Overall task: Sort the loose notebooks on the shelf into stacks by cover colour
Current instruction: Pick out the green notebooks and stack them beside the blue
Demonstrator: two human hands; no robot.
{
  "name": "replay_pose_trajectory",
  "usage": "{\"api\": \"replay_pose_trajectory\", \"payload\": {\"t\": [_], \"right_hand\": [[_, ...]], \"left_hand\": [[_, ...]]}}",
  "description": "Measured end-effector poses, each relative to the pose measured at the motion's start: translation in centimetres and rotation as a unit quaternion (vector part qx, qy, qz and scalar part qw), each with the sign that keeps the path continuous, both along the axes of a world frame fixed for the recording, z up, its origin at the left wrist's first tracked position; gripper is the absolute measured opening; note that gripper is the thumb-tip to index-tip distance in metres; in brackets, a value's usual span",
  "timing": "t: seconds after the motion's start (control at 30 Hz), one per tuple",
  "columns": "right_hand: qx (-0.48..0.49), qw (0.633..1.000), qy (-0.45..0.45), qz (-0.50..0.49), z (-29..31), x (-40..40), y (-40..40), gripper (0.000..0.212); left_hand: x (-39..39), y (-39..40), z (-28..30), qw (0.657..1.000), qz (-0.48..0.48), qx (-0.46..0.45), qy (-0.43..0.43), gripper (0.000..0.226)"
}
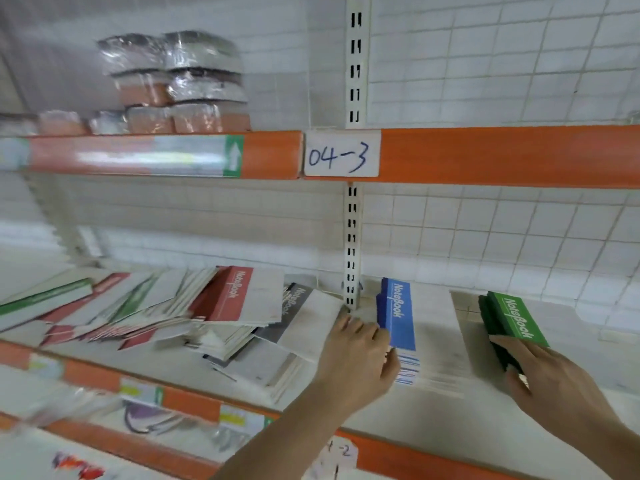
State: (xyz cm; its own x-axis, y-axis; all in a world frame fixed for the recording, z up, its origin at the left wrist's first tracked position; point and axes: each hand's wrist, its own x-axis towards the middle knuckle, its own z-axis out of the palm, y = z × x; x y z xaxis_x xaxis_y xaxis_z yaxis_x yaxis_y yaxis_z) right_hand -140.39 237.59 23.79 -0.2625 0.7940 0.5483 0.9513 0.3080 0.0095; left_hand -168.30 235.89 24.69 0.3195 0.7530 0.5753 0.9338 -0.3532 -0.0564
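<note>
Loose paper notebooks (166, 313) with red, green and grey spines lie in a jumbled heap on the left of the white metal shelf (433, 414). To the right, past the white slotted upright (351, 244), sit a blue-spined notebook stack (412, 327) and a green-spined notebook stack (512, 323). The left hand (356, 362) rests against the blue stack's near left edge, fingers relaxed; the right hand (554, 379) lies with straight fingers on the green stack's near end. Above, a handwritten "04-3" label (341, 153) marks the orange shelf rail (502, 155).
</note>
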Motion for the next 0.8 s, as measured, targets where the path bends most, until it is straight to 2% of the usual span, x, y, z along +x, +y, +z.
{"api": "replay_pose_trajectory", "payload": {"t": [0.1, 0.23, 0.47, 0.63, 0.8], "right_hand": [[0.022, 0.999, 0.002, 0.036, 0.2, -2.8, 0.3, 0.042], [0.048, 0.997, 0.006, 0.058, 0.6, -7.0, 0.2, 0.058], [0.062, 0.995, 0.011, 0.073, 0.9, -15.7, 0.4, 0.063], [0.068, 0.994, 0.013, 0.083, 1.7, -23.5, -0.5, 0.059], [0.045, 0.994, 0.005, 0.097, 1.3, -30.5, -0.9, 0.061]], "left_hand": [[-3.7, -0.7, 0.3, 1.000, 0.016, 0.011, 0.000, 0.029], [-8.5, -1.5, 0.4, 0.999, 0.035, 0.016, -0.018, 0.026], [-18.4, -2.8, 0.4, 0.997, 0.069, 0.015, -0.013, 0.027], [-26.2, -3.9, 0.7, 0.997, 0.070, 0.025, -0.004, 0.028], [-33.0, -5.0, 0.2, 0.998, 0.067, 0.017, -0.001, 0.028]]}}
